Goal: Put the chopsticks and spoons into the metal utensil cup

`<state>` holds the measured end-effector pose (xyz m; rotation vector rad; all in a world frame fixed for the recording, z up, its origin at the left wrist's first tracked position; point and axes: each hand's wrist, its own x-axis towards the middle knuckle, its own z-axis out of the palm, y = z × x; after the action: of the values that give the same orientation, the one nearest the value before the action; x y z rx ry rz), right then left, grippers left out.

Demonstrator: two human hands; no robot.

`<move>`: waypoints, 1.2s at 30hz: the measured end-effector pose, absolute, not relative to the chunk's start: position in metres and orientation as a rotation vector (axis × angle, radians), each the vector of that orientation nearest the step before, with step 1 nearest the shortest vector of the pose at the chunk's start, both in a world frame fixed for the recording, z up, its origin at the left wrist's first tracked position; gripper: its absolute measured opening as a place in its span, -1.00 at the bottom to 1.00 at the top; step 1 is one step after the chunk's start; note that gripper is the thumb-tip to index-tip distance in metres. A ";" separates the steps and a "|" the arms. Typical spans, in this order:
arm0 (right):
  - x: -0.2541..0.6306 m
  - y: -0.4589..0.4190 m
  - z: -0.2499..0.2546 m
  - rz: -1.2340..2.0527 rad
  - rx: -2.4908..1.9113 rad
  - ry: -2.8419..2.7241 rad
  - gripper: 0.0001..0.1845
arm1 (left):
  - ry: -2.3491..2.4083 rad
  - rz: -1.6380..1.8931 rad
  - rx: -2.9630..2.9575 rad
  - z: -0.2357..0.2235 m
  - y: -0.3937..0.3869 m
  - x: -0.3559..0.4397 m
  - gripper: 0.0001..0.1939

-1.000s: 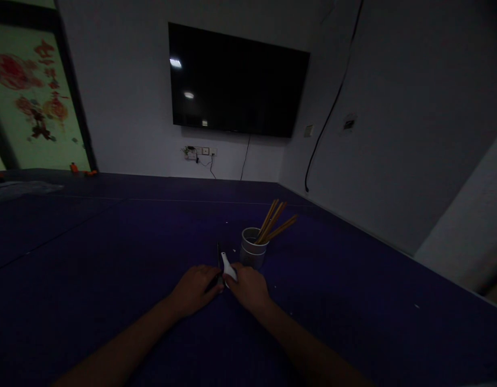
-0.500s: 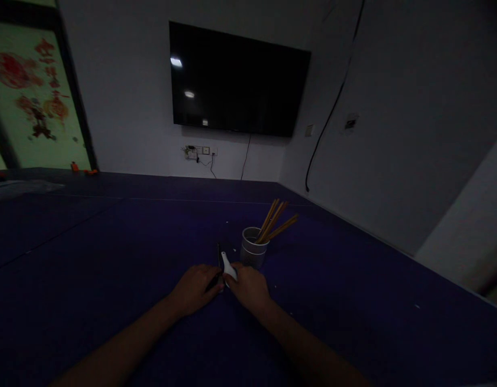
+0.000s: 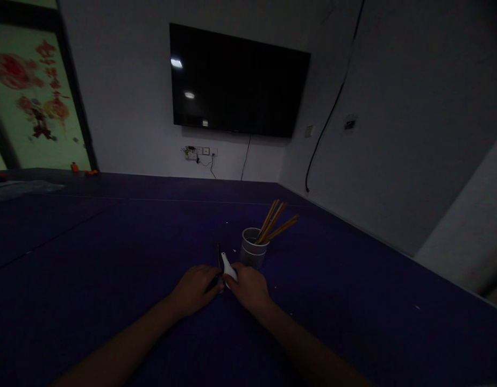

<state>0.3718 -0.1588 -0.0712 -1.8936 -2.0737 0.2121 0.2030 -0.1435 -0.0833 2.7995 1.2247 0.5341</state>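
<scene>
My right hand (image 3: 250,290) is closed on a white soup spoon (image 3: 229,267), whose handle points away from me. Just left of it, my left hand (image 3: 195,290) pinches a slim dark-handled utensil (image 3: 219,253); a greyish end shows by the thumb, but its kind is too dark to make out. The two things lie side by side, low at the blue surface (image 3: 163,236). Right behind my right hand stands a grey-white cup (image 3: 253,257) with several wooden chopsticks (image 3: 272,221) leaning to the right in it.
Small white scraps lie scattered around the cup. At the far left are a clear plastic sheet (image 3: 26,188) and small orange objects (image 3: 75,167). A wall with a television (image 3: 236,80) and a hanging black cable (image 3: 327,121) borders the surface.
</scene>
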 end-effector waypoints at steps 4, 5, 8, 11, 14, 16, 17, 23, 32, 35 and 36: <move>0.372 -0.158 -0.072 0.220 -1.908 -2.047 -0.61 | 1.216 0.524 2.792 -0.082 -0.144 0.203 -0.68; 0.372 -0.158 -0.073 0.222 -1.909 -2.039 -0.61 | 1.213 0.537 2.792 -0.082 -0.144 0.203 -0.67; 0.373 -0.157 -0.074 0.231 -1.902 -2.022 -0.61 | 1.199 0.554 2.792 -0.083 -0.143 0.202 -0.66; 0.373 -0.156 -0.075 0.230 -1.902 -2.004 -0.61 | 1.192 0.544 2.784 -0.084 -0.142 0.202 -0.65; 0.374 -0.156 -0.076 0.245 -1.894 -1.994 -0.61 | 1.203 0.556 2.776 -0.085 -0.141 0.202 -0.64; 0.374 -0.155 -0.076 0.259 -1.893 -1.985 -0.62 | 1.202 0.559 2.772 -0.085 -0.141 0.202 -0.63; 0.374 -0.155 -0.076 0.266 -1.897 -1.977 -0.62 | 1.198 0.559 2.771 -0.085 -0.141 0.202 -0.64; 0.374 -0.155 -0.076 0.284 -1.905 -1.953 -0.63 | 1.192 0.544 2.774 -0.086 -0.141 0.202 -0.66; 0.372 -0.159 -0.071 0.277 -1.924 -1.929 -0.63 | 1.206 0.528 2.765 -0.083 -0.142 0.202 -0.67; 0.372 -0.159 -0.070 0.294 -1.932 -1.924 -0.63 | 1.212 0.544 2.767 -0.084 -0.143 0.202 -0.67; 0.372 -0.159 -0.070 0.296 -1.932 -1.921 -0.64 | 1.213 0.545 2.768 -0.084 -0.143 0.202 -0.67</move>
<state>0.3725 -0.1587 -0.0704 -1.9321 -1.9212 0.2964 0.2019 -0.1425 -0.0839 2.7680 1.2131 0.5449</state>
